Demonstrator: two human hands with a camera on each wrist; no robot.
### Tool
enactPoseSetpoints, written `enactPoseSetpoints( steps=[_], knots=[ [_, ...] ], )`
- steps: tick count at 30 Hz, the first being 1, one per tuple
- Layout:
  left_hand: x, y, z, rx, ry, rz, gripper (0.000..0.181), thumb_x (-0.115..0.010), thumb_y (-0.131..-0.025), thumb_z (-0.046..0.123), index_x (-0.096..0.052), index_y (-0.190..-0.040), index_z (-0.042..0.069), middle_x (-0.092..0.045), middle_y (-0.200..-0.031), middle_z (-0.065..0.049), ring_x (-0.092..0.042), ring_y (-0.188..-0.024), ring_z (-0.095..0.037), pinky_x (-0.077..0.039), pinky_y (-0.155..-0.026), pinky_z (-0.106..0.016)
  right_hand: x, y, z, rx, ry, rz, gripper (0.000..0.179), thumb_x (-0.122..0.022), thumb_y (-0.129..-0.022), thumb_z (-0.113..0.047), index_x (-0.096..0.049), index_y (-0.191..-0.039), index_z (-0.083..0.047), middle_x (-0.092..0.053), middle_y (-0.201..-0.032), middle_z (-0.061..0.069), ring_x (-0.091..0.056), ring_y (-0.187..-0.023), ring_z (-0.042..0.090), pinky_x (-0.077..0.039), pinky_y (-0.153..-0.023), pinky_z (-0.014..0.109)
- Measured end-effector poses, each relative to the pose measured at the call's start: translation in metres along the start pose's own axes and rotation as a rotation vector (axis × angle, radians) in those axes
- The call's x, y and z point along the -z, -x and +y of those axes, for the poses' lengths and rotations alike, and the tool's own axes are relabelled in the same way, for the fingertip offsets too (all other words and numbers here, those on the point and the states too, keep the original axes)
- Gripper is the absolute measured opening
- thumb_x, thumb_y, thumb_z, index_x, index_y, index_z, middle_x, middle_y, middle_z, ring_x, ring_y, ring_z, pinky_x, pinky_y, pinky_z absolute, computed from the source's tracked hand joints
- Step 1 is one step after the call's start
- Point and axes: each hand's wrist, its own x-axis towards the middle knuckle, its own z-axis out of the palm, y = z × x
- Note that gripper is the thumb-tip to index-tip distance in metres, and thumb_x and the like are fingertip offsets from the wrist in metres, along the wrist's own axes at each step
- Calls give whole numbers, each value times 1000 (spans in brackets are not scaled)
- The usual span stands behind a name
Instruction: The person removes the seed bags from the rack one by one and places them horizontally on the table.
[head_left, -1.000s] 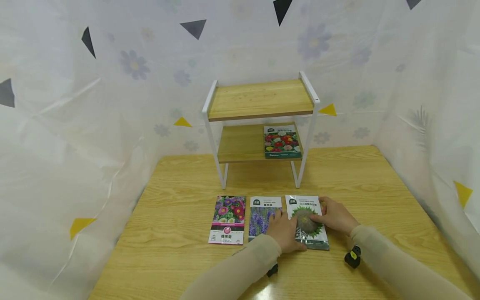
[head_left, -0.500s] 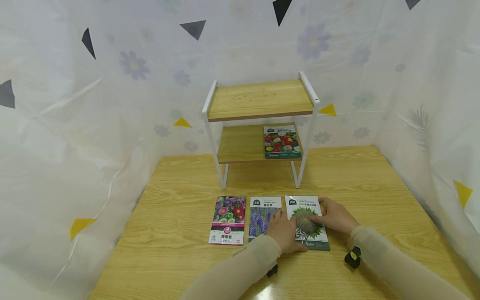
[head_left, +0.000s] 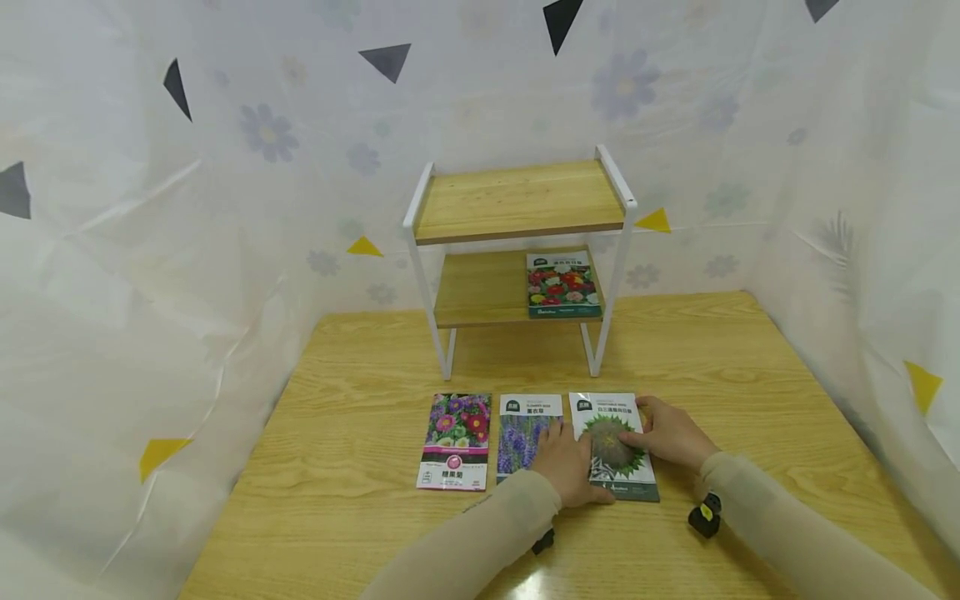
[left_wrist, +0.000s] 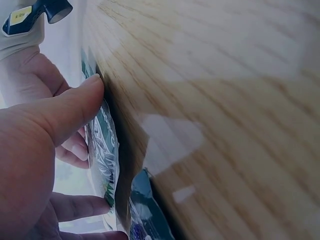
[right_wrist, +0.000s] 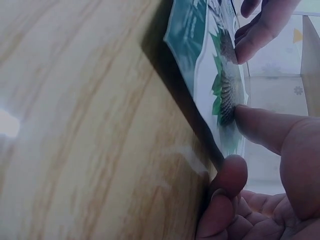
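Head view shows the sunflower packet (head_left: 617, 460) lying on the near part of the table (head_left: 352, 433), right of two others, with a hand at either side. Right hand (head_left: 677, 435) pinches its right edge, thumb on the face and fingers curled at the rim, probably because a thin sachet is easiest to control there. Left hand (head_left: 567, 468) has its fingers spread rather than closed, thumb at the lower edge, seemingly steadying it; it partly covers the purple-flower packet (head_left: 517, 437). Beyond that, the pink-banded packet (head_left: 454, 450) sits apart in the same row, so each face reads separately. Behind, the rack (head_left: 517, 200) bears a red-flower packet (head_left: 562, 287) on its lower shelf, right side.
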Motion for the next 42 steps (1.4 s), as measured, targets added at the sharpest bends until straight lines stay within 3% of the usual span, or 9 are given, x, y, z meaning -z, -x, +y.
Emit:
enactPoseSetpoints(
  steps=[12,19,23,28,33,42],
  knots=[
    [-2,-2,-3,-12,35,22,96,-61,-68,80,-46,-141,19,-41,-143,-9,-34,-135,-27,-30,-111,-42,1,-1,2,-6,-4,12,85,-72,-84,-46,-36,-141,6,-54,-78,5,-48,-60,17,-40,-52,32],
    [3,-4,-8,-40,57,103,98,-56,-70,81,-43,-143,16,-47,-137,-7,-41,-128,-24,-36,-107,-37,9,-2,-4,-9,-22,31,83,-71,-86,-43,-35,-141,7,-58,-81,5,-52,-63,17,-44,-54,32],
    [18,-6,-13,-51,99,137,92,-56,-75,77,-44,-141,14,-47,-138,-7,-40,-129,-23,-35,-107,-37,16,-6,-13,-2,-13,56,80,-68,-88,-43,-34,-142,6,-58,-84,5,-53,-66,17,-45,-58,32],
    [41,-10,-25,-46,128,190,89,-55,-80,73,-43,-142,10,-48,-139,-8,-42,-130,-24,-34,-108,-38,23,-10,-31,66,4,99,77,-64,-90,-48,-39,-141,3,-58,-89,5,-54,-69,16,-46,-61,32],
    [67,-14,-41,-26,107,276,88,-52,-82,73,-44,-141,8,-50,-135,-9,-44,-127,-26,-38,-106,-37,28,-13,-58,148,3,153,65,-63,-91,-46,-48,-135,-1,-59,-94,5,-56,-75,16,-47,-62,32],
    [107,-22,-71,-28,121,450,83,-61,-84,62,-44,-140,4,-52,-130,-13,-46,-123,-29,-38,-105,-39,39,-23,-105,279,9,247,47,-65,-93,-32,-56,-129,-2,-62,-100,7,-59,-84,18,-51,-72,39]
  ],
)
